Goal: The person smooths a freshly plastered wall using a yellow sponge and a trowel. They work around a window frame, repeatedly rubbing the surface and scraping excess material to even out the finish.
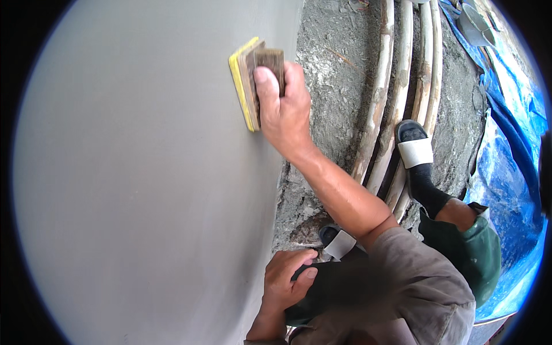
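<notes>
My right hand (286, 112) is wrapped round the wooden handle of a sponge float (248, 86). Its thumb lies along the block's near side. The float has a wooden back and a thin yellow pad, which faces a smooth grey plastered wall (144, 172) and seems to touch it. Lower down, near my dark green trouser leg, is my left hand (290, 279). Its fingers bend loosely, the thumb stands apart, and nothing shows in it.
Several long pale wooden poles (379, 86) lie on rough grey ground (333, 63) along the wall. One sandalled foot (415, 152) stands on them; the other (339, 242) is nearer the wall. A blue tarp (506, 172) spreads at the right, with a grey bucket (476, 26) at the far end.
</notes>
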The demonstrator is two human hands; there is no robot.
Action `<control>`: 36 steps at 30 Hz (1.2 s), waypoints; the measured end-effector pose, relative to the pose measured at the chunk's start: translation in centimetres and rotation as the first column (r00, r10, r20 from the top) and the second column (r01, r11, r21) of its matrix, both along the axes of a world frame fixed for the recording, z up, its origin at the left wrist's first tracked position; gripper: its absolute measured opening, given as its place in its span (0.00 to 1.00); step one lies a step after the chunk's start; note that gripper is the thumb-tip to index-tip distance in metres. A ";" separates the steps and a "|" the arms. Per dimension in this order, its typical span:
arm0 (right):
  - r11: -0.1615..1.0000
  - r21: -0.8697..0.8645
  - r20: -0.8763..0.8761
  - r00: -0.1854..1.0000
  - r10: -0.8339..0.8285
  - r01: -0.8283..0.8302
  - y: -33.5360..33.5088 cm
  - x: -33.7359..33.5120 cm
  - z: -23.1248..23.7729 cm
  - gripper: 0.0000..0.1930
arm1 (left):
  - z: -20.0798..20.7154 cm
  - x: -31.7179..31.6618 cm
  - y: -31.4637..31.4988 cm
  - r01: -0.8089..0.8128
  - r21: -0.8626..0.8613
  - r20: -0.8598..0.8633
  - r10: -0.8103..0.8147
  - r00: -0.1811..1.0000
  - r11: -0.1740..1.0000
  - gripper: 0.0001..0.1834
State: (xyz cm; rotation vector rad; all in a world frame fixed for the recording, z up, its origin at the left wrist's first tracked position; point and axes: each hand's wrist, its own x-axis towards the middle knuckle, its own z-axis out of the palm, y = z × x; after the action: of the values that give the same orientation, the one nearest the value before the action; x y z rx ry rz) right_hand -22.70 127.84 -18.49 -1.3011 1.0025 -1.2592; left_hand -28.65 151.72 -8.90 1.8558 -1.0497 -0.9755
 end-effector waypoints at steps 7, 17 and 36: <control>0.959 0.277 -0.167 0.986 -0.017 0.064 -9.0 0.2 -2.4 0.25 | 0.3 -1.0 0.6 -0.088 -0.014 0.135 0.089 0.987 0.996 0.14; 0.990 -0.140 0.069 0.997 -0.020 0.030 -11.0 1.3 10.3 0.15 | -0.3 -1.3 1.3 -0.226 0.039 0.144 0.219 0.965 0.973 0.13; 0.992 -0.124 0.141 0.990 0.018 0.000 -12.9 2.9 5.9 0.19 | -2.0 0.8 -7.0 -0.307 0.233 0.249 0.249 0.936 0.923 0.13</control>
State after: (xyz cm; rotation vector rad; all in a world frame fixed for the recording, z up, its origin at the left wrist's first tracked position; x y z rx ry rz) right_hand -19.78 114.92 -12.64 -1.2883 0.8281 -1.4051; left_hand -27.86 144.71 -10.91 2.3042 -0.7689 -0.7882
